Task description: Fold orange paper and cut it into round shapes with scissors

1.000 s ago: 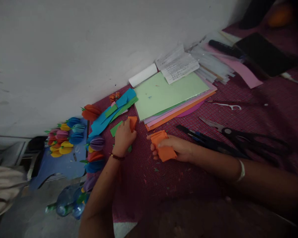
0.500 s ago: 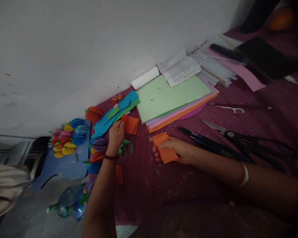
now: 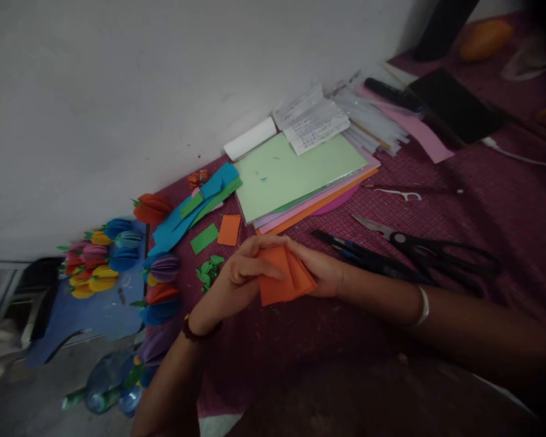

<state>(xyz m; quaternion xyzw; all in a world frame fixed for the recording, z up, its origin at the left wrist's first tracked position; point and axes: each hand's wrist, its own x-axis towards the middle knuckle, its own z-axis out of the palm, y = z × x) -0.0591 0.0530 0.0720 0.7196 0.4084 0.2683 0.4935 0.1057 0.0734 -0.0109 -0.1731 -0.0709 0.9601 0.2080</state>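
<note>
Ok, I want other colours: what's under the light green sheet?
Edges of a pink sheet, an orange sheet and a magenta piece, among others, show below the light green sheet. Their covered parts, and anything wholly hidden, can't be seen.

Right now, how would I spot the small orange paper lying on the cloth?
Find the large pale-green sheet topping the paper stack. Just left of its lower-left corner, on the dark red cloth, lies the small orange rectangle. Its neighbouring rectangle is green, and the other small orange papers are in the hands.
</note>
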